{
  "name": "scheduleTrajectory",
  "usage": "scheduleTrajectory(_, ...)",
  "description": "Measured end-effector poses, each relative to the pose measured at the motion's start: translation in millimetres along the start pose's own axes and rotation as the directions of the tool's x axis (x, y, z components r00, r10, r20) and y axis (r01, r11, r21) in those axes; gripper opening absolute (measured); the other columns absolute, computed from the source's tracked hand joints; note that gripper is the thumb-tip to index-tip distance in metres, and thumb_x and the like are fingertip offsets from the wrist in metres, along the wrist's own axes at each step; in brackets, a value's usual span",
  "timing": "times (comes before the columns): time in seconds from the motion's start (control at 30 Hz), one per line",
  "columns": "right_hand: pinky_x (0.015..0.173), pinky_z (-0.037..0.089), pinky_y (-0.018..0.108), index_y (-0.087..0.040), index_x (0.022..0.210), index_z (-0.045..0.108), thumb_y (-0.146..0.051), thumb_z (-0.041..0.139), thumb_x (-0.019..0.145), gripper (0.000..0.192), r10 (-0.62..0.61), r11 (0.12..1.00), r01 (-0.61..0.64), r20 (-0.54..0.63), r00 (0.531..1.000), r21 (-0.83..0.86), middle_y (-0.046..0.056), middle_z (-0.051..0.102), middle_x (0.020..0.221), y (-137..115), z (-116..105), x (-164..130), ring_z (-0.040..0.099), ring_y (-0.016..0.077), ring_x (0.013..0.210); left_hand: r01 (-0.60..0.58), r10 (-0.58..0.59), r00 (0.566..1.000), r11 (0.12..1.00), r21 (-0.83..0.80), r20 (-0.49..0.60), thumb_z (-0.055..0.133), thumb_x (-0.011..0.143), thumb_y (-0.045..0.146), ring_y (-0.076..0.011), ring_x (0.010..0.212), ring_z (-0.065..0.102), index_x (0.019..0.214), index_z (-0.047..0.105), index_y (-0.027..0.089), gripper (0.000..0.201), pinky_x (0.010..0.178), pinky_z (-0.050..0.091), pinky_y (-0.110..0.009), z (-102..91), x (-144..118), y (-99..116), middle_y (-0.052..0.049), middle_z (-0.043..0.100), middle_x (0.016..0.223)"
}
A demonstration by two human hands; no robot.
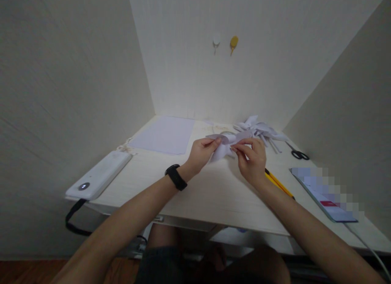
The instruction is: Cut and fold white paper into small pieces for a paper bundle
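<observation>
Between both sets of fingertips, above mid-desk: folded white paper piece [225, 143], pinched at its left edge by left hand [201, 153] and at its right by right hand [251, 158]; both hands closed on it, thumbs against forefingers, paper raised slightly off the surface, exact shape of the fold hard to make out from this angle.

On left wrist: black band [176, 177].

Just behind the held piece, toward the back right: heap of cut white paper strips and scraps [259, 130], partly hidden by the right hand's knuckles.

Right of the heap, near the side wall: black-handled scissors [298, 153], lying flat.

Under the right forearm, partly covered by it: yellow pencil [278, 183], angled toward the desk's front edge.

Far right, front: tablet or booklet [324, 194], partly blurred, with a cable running off its near corner.

Back left: flat white sheet [163, 134], well apart from both hands.

Front left corner: white power bank [99, 175] with black strap hanging over the desk [207, 194] edge.

On rear wall: white hook [216, 40] and yellow hook [233, 42], side by side.
</observation>
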State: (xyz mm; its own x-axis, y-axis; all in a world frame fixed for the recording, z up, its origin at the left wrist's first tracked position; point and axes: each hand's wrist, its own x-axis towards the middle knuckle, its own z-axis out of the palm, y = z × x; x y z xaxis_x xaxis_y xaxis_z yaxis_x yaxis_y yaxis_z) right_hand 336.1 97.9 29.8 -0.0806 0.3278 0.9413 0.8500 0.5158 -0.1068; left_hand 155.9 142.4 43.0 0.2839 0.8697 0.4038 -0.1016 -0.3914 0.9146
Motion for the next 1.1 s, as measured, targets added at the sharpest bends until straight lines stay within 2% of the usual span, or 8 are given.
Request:
scheduleTrajectory(0.07,0.079,0.046,0.042,-0.028,0.088,0.071,-0.019,0.062,0.088,0.013,0.0,1.0,0.0,-0.018,1.0,-0.005,0.004,0.068,0.085,0,0,-1,0.06,0.023,0.085,-0.04,0.04,0.999,0.999,-0.028,-0.004,0.064,0.085,0.044,-0.0167,0.086,0.064,0.085,0.075,0.016,0.029,0.077,0.05,-0.027,1.3,-2,4,-0.005,0.073,0.089)
scheduleTrajectory(0.17,0.078,0.048,0.042,-0.027,0.091,0.072,-0.017,0.06,0.088,0.016,0.013,1.0,-0.012,-0.004,1.0,0.008,0.005,0.072,0.085,-1,0,-2,0.062,0.0228,0.082,-0.07,0.07,0.998,0.996,-0.051,0.002,0.064,0.086,0.038,-0.018,0.097,0.066,0.098,0.077,0.019,0.026,0.088,0.051,-0.03,3.1,-4,9,-0.005,0.075,0.105)
scheduleTrajectory(0.27,0.078,0.049,0.042,-0.025,0.093,0.072,-0.016,0.058,0.089,0.017,0.015,1.0,-0.015,0.014,1.0,0.022,0.005,0.075,0.087,-2,0,-3,0.064,0.0228,0.081,-0.078,0.079,0.997,0.996,-0.045,0.017,0.064,0.086,0.034,-0.0187,0.102,0.067,0.105,0.076,0.019,0.027,0.093,0.052,-0.032,4.0,-6,14,-0.005,0.075,0.109)
scheduleTrajectory(0.4,0.072,0.05,0.038,-0.025,0.091,0.07,-0.015,0.055,0.09,0.018,0.007,1.0,-0.007,0.016,1.0,0.019,0.005,0.074,0.082,-4,0,-2,0.064,0.0221,0.075,-0.08,0.082,0.996,0.996,-0.051,0.037,0.064,0.086,0.03,-0.0186,0.103,0.068,0.105,0.076,0.018,0.025,0.095,0.052,-0.032,4.6,-8,17,-0.005,0.075,0.109)
scheduleTrajectory(0.63,0.067,0.047,0.036,-0.023,0.091,0.068,-0.014,0.052,0.09,0.018,0.028,1.0,-0.028,0.034,0.999,0.01,0.006,0.072,0.079,-6,-3,1,0.061,0.0223,0.073,-0.098,0.1,0.993,0.995,-0.028,0.06,0.062,0.087,0.027,-0.0169,0.095,0.068,0.103,0.076,0.019,0.023,0.088,0.053,-0.031,5.9,-9,16,-0.004,0.076,0.103)
scheduleTrajectory(0.73,0.066,0.047,0.036,-0.023,0.09,0.068,-0.014,0.052,0.09,0.018,0.021,0.999,-0.022,0.042,0.999,0.034,0.005,0.072,0.078,-6,-3,3,0.06,0.022,0.073,-0.106,0.103,0.993,0.994,0.033,0.06,0.06,0.089,0.032,-0.0163,0.086,0.067,0.092,0.077,0.018,0.023,0.081,0.053,-0.029,5.5,-9,16,-0.004,0.075,0.091)
scheduleTrajectory(0.83,0.066,0.048,0.037,-0.024,0.089,0.067,-0.013,0.052,0.09,0.018,0.004,0.998,-0.007,0.046,0.999,0.058,0.005,0.071,0.077,-6,-3,4,0.061,0.0218,0.073,-0.112,0.107,0.992,0.991,0.072,0.071,0.059,0.089,0.038,-0.0156,0.077,0.064,0.079,0.075,0.016,0.029,0.073,0.051,-0.027,5.1,-9,15,-0.004,0.072,0.079)
scheduleTrajectory(1.1,0.067,0.049,0.037,-0.024,0.091,0.067,-0.011,0.054,0.089,0.019,-0.015,0.994,0.012,0.028,0.999,0.105,0.004,0.071,0.079,-7,-3,4,0.061,0.0216,0.073,-0.089,0.084,0.995,0.992,0.093,0.062,0.054,0.09,0.046,-0.0127,0.065,0.053,0.07,0.068,0.016,0.038,0.062,0.042,-0.024,5.1,-9,12,0.0,0.059,0.065)
